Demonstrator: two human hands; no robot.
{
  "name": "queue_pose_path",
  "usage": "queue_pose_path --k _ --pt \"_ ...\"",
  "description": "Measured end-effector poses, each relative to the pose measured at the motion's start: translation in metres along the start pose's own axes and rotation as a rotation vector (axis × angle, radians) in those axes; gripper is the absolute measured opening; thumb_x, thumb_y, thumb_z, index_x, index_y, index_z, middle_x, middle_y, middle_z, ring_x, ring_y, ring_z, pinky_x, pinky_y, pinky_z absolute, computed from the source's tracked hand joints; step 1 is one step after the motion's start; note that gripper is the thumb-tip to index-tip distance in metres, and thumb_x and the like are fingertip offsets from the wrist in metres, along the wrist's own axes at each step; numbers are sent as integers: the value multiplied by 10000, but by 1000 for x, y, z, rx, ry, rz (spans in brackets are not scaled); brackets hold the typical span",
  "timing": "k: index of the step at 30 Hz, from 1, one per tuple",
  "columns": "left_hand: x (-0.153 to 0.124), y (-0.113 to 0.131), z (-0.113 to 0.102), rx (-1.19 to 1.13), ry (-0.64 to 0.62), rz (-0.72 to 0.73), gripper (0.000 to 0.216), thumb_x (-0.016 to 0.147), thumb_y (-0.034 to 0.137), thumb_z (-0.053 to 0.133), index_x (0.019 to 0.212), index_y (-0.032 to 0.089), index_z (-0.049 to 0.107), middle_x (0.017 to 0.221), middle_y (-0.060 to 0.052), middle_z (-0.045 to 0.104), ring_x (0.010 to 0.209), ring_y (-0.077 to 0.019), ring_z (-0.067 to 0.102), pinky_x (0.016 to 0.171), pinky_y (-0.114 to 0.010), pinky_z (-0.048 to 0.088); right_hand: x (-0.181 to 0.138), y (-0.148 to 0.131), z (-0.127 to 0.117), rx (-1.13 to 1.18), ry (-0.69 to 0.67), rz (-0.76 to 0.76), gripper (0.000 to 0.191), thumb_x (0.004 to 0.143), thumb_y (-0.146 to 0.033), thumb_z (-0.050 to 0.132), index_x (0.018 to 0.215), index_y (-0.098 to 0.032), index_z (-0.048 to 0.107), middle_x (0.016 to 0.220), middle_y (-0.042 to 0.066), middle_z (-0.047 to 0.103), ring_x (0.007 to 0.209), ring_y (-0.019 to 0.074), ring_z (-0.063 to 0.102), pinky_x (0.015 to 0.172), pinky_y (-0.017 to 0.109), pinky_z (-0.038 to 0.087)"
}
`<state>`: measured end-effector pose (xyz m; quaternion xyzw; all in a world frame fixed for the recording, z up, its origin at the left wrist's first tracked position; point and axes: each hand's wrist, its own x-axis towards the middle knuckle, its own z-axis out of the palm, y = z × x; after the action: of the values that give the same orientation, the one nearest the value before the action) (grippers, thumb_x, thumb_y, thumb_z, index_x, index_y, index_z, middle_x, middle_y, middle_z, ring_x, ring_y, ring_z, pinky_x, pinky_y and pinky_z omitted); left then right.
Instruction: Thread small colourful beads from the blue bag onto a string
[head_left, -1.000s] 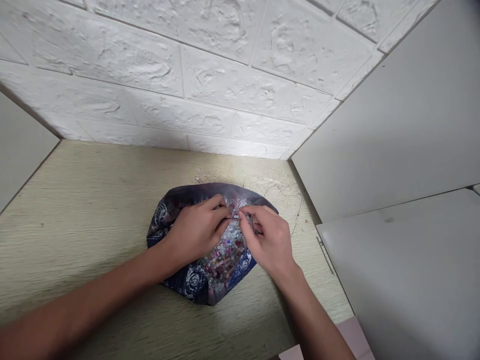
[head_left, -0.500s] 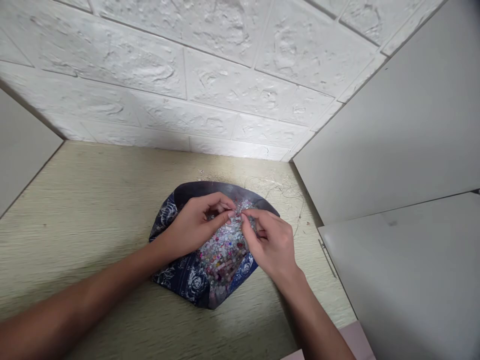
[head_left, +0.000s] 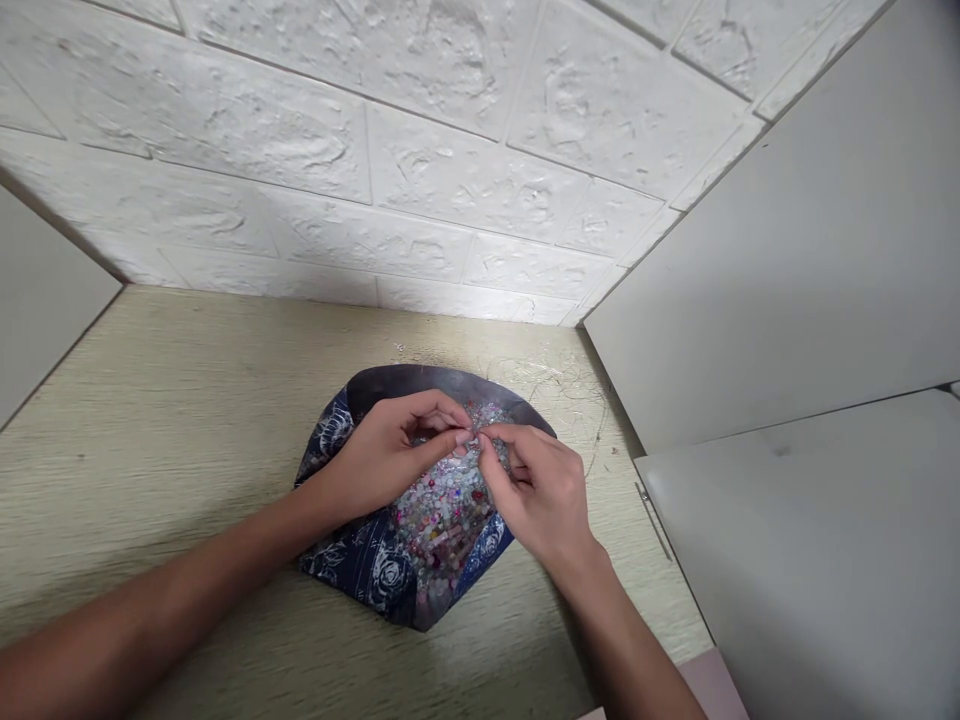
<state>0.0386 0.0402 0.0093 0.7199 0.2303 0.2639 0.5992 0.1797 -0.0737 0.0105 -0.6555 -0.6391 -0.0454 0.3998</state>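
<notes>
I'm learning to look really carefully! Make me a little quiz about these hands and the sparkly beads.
1. What are the beads lying on? A) a plate B) a blue flowery cloth C) a book
2. True or false: the left hand and the right hand are both above the beads.
3. Fill in the word: the wall behind the table looks like white ____.

Key: 1 B; 2 true; 3 bricks.

Beads (head_left: 442,520) on a cloth (head_left: 375,580) on the desk (head_left: 172,480), wall (head_left: 360,220) behind.
</notes>
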Motion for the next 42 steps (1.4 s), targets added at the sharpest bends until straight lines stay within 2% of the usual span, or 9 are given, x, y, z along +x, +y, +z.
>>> queue_pose_path --k 20,27,42 --pt "0 3 -1 -47 -18 -22 134 807 291 665 856 166 657 793 -27 712 765 -143 672 711 -245 541 1 -1 -1 -3 -14 -11 109 874 -187 552 908 -149 648 552 -26 537 513 105 468 483 238 371" --pt "0 4 -2 -127 -54 -42 100 837 263 617 866 172 646 813 -35 730 779 -154 695 723 -258 550 1 -1 0 -8 -11 -20 102 874 -179 550 911 -161 644 577 -16 578 518 108 487 489 241 381" --pt "0 3 -1 -137 -20 -66 119 761 250 710 815 159 656 734 -14 709 727 -124 665 675 -214 524 0 -1 -2 -2 -2 -16 84 864 -171 566 891 -147 642 582 -15 569 520 102 478 494 236 366"
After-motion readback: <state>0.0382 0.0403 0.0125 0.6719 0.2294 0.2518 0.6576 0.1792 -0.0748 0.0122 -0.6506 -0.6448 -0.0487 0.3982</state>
